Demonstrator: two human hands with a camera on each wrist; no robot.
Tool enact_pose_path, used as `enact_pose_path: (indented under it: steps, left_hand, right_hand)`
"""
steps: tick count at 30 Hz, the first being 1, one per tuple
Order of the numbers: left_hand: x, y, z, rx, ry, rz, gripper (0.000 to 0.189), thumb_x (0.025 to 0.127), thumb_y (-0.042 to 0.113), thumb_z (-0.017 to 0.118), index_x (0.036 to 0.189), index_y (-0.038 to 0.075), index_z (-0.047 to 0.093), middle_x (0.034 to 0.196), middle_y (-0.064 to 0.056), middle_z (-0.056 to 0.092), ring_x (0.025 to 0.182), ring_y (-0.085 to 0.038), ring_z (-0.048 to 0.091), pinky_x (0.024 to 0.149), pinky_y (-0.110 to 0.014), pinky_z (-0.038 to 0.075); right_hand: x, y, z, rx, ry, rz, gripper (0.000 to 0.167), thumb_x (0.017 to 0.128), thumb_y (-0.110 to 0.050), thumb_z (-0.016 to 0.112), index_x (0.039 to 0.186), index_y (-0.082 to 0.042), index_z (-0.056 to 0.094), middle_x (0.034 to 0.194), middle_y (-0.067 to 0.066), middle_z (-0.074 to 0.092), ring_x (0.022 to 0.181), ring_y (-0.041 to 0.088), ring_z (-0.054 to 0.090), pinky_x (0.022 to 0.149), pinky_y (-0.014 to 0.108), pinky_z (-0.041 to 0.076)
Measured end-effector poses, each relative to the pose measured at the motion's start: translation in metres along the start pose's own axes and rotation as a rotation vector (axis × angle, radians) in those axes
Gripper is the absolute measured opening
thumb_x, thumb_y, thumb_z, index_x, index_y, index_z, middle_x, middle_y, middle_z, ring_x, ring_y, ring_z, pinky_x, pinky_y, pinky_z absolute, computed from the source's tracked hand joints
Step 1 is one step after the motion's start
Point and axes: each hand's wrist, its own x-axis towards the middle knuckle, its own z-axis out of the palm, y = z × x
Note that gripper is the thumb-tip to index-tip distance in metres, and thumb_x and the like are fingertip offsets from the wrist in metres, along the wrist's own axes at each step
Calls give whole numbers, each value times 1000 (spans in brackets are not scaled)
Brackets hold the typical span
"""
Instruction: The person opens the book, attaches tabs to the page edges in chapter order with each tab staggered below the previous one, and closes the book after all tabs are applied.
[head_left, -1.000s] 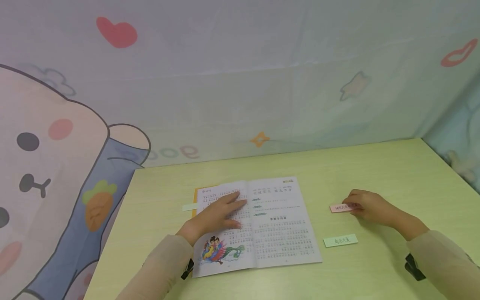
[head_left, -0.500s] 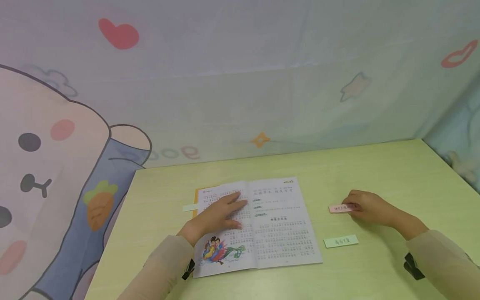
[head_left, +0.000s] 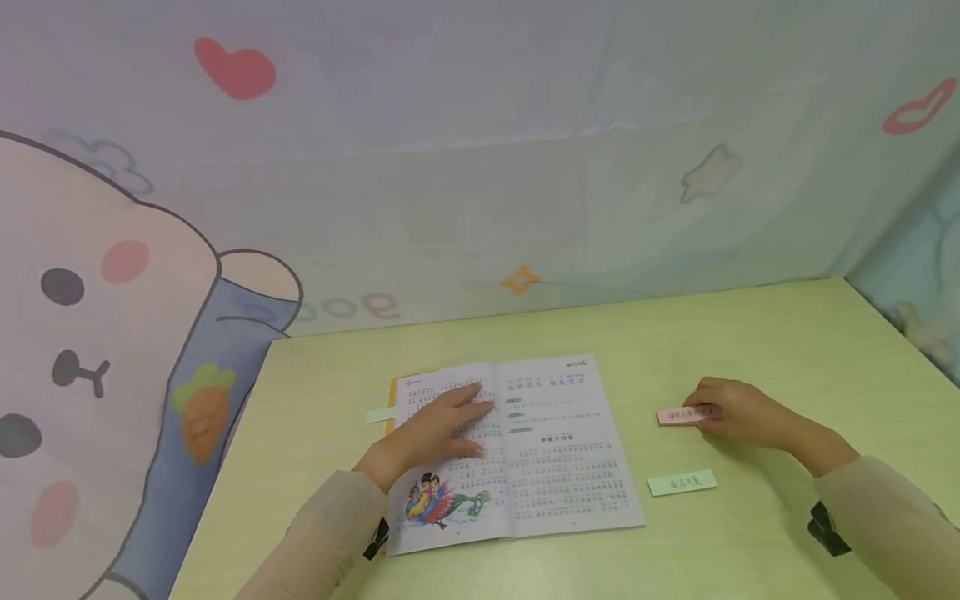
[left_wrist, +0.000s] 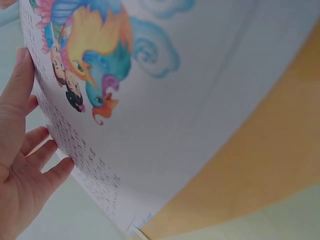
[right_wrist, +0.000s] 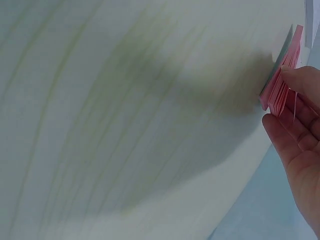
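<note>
An open book (head_left: 558,483) with printed text and a colourful bird picture lies on the table. My left hand (head_left: 438,429) rests on its left page, fingers spread; the left wrist view shows the fingertips (left_wrist: 64,167) touching the printed page. Right of the book, my right hand (head_left: 738,417) pinches a small pink sticky note pad (head_left: 675,416) by its right end. Handwriting runs across the pad's top. From the right wrist, the pink leaves (right_wrist: 281,95) show slightly fanned, with the thumb on them. Nearer the front lies a light green sticky note pad (head_left: 682,482), also handwritten.
A pale green tab (head_left: 381,414) sticks out from the book's left edge, beside the yellow cover (head_left: 391,392). Behind the yellow-green table (head_left: 795,350) hangs a printed cloth (head_left: 450,167) with a cartoon bear (head_left: 112,333).
The right fingers shift slightly on the pink sticky note pad, and more of its writing shows now. The left hand, the book and the green pad stay in place.
</note>
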Motion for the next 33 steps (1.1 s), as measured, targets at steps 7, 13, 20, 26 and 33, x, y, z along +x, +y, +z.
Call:
enact_pose_path:
  steps: [7,13,20,26,33]
  left_hand:
    - [0,-1,0,9,10,19,65,85,34,66,140,9,43,150,-18,25,138,-34,21,111,-47,22]
    - [-1,1,-1,20,14,38,64,85,34,66,139,8,44,149,-20,26,137,-35,22,110,-47,23]
    - [-1,1,-2,41,20,55,63,85,34,65,138,6,45,148,-21,28,136,-35,24,110,-47,23]
    - [-1,3,-4,64,27,70,62,86,34,65,137,5,46,146,-21,31,135,-36,27,110,-47,25]
    - [-1,3,-4,73,15,69,61,87,35,63,137,5,46,147,-20,31,136,-35,26,109,-47,26]
  right_hand:
    - [1,-3,-5,1,9,-12,19,74,-1,74,92,-1,68,83,-6,56,67,1,44,55,21,41]
    - [2,-5,-9,-9,-2,-7,18,75,-2,74,92,-1,68,84,-5,57,68,1,44,56,21,42]
    - [3,-6,-12,11,-5,-18,19,76,1,72,93,1,67,84,-5,56,67,2,41,55,20,38]
    - [5,-7,-14,-12,14,-66,21,73,5,71,93,0,68,84,-6,55,67,2,41,55,19,37]
    - [9,-11,-17,-2,25,-106,21,73,5,72,92,-2,68,80,-11,49,65,0,36,53,18,30]
